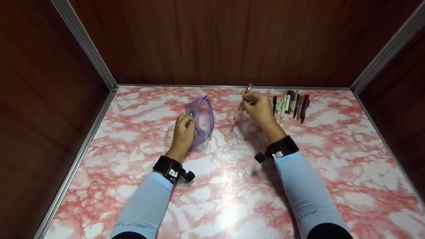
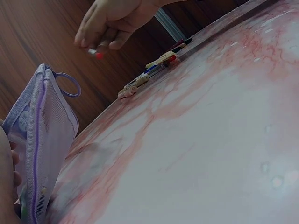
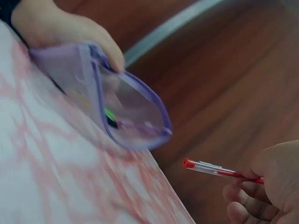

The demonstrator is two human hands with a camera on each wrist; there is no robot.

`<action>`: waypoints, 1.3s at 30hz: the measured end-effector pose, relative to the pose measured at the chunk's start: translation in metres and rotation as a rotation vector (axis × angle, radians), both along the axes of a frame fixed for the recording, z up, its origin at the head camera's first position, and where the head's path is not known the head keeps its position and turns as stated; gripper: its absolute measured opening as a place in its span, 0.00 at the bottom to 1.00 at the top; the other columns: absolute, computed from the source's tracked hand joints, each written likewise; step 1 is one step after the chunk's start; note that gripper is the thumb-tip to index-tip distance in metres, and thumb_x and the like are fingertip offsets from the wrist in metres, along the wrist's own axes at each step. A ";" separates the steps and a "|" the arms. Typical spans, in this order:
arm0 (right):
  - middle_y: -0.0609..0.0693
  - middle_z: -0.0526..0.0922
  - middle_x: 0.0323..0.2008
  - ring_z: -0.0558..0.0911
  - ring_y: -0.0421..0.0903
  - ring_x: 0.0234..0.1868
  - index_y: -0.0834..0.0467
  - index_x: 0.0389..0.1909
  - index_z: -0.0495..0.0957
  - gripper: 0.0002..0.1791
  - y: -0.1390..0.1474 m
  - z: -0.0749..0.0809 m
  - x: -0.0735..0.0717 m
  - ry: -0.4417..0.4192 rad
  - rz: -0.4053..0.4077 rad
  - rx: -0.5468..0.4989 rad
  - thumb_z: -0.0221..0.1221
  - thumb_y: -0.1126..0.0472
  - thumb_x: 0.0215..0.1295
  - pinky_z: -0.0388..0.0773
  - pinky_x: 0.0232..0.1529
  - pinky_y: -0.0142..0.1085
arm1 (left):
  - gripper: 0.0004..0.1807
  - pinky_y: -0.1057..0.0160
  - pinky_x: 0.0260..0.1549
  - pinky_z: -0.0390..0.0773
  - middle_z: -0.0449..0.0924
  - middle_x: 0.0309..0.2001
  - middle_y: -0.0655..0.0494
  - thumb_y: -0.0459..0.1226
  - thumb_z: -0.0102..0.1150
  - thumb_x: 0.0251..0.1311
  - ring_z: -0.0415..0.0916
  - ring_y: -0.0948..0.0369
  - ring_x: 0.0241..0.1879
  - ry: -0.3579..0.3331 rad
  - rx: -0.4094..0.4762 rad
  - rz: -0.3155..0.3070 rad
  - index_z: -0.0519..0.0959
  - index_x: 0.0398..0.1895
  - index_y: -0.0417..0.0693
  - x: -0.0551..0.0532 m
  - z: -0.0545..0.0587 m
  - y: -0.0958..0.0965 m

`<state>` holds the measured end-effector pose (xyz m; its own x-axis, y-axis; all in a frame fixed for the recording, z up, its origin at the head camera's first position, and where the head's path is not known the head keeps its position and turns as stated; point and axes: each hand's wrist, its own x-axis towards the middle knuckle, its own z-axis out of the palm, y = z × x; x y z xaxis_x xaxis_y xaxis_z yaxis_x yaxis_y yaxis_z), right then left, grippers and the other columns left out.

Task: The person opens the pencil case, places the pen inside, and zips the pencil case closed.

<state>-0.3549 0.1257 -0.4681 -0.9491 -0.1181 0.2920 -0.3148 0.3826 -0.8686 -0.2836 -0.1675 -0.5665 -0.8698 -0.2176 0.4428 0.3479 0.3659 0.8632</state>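
Observation:
My left hand point(image 1: 184, 131) grips the near side of a purple mesh zip pouch point(image 3: 70, 65), whose mouth gapes toward the right. Inside the pouch a few pens show through the mesh, one with a bright green part point(image 3: 110, 114). Between the thumb and fingers of my right hand point(image 1: 260, 108) is a clear pen with red ends point(image 3: 219, 171). That pen is held above the table, to the right of the pouch, one red end pointing toward the pouch opening in the right wrist view.
A row of several pens and markers point(image 1: 292, 104) lies at the back right of the red-and-white marbled table point(image 1: 229, 186). Brown wood-grain panels point(image 1: 212, 43) with metal edging point(image 1: 83, 49) stand at the back and both sides.

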 end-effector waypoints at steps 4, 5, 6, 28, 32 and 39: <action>0.66 0.94 0.46 0.91 0.47 0.36 0.68 0.54 0.90 0.12 -0.035 -0.003 0.006 -0.001 0.077 0.058 0.67 0.71 0.73 0.85 0.39 0.25 | 0.09 0.55 0.59 0.75 0.79 0.48 0.42 0.33 0.59 0.76 0.76 0.47 0.56 -0.014 -0.014 -0.003 0.84 0.39 0.35 0.003 0.005 0.000; 0.64 0.94 0.45 0.91 0.46 0.36 0.67 0.54 0.90 0.12 -0.043 -0.004 0.008 0.000 0.086 0.076 0.68 0.71 0.73 0.85 0.39 0.26 | 0.09 0.54 0.59 0.75 0.78 0.48 0.40 0.32 0.59 0.76 0.75 0.46 0.56 -0.017 -0.016 -0.005 0.84 0.40 0.34 0.003 0.007 0.000; 0.63 0.95 0.45 0.91 0.46 0.36 0.66 0.54 0.90 0.12 -0.052 -0.006 0.010 0.005 0.094 0.091 0.68 0.70 0.73 0.85 0.39 0.27 | 0.09 0.55 0.59 0.75 0.78 0.49 0.40 0.32 0.59 0.77 0.75 0.46 0.56 -0.026 -0.020 -0.003 0.84 0.40 0.34 0.004 0.008 0.001; 0.58 0.95 0.55 0.94 0.55 0.49 0.55 0.72 0.86 0.24 -0.090 -0.025 0.026 -0.073 0.373 0.358 0.67 0.65 0.77 0.90 0.47 0.40 | 0.09 0.53 0.61 0.73 0.78 0.46 0.40 0.32 0.59 0.77 0.74 0.46 0.57 -0.024 -0.033 -0.019 0.83 0.39 0.34 0.004 0.010 0.003; 0.57 0.95 0.54 0.92 0.55 0.47 0.57 0.69 0.88 0.22 -0.068 -0.018 0.019 -0.057 0.340 0.346 0.68 0.64 0.77 0.90 0.48 0.42 | 0.09 0.54 0.61 0.73 0.77 0.46 0.40 0.32 0.59 0.77 0.74 0.46 0.57 -0.033 -0.022 -0.014 0.83 0.39 0.34 0.004 0.010 0.003; 0.59 0.94 0.52 0.91 0.57 0.48 0.63 0.62 0.89 0.15 -0.014 -0.011 0.006 -0.046 0.189 0.308 0.66 0.62 0.81 0.88 0.51 0.44 | 0.09 0.55 0.60 0.73 0.78 0.46 0.42 0.32 0.59 0.78 0.74 0.48 0.56 -0.037 -0.027 -0.012 0.83 0.38 0.36 0.006 0.010 0.003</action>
<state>-0.3489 0.1118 -0.4790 -0.9136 -0.3681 0.1728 -0.3679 0.5672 -0.7368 -0.2772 -0.1643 -0.5560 -0.8882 -0.1958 0.4156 0.3200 0.3855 0.8655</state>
